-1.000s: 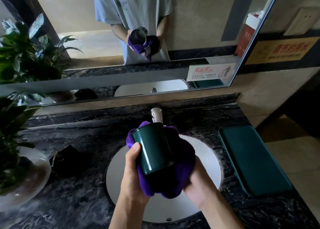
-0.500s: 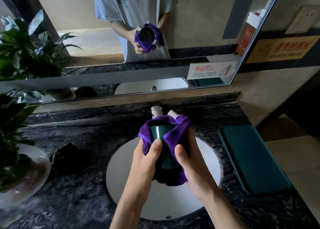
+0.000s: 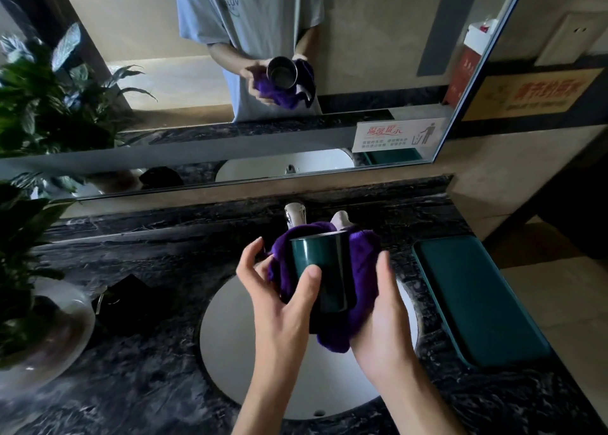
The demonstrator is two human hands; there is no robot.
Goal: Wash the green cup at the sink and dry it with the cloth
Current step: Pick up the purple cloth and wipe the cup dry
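Nearest the camera, two bare forearms reach forward over a white oval sink basin (image 3: 230,345) set into a dark veined marble worktop (image 3: 148,385). The left hand (image 3: 279,299) has its thumb pressed on the near wall of the green cup (image 3: 324,270), while its other fingers curl loosely against the purple cloth (image 3: 362,290) on the cup's left side. The right hand (image 3: 385,313) cups the cloth from the right and below, its fingers hidden behind the fabric, so it grips the cloth bunched around the cup. The cup is held above the basin, tilted with its mouth pointing away from the camera, and the cloth wraps its far and right sides.

On the worktop to the right lies a flat dark green tray (image 3: 477,299), well apart from the hands. To the left sits a small black object (image 3: 121,303), and beyond it a leafy plant in a rounded glass bowl (image 3: 49,336).

Just behind the cup rises a chrome tap (image 3: 295,214). Farther back, a wall mirror (image 3: 131,132) reflects the person's grey T-shirt, both hands, the cloth and the cup's shiny metal inside. A white notice sticker (image 3: 399,134) sits in the mirror's lower right corner.
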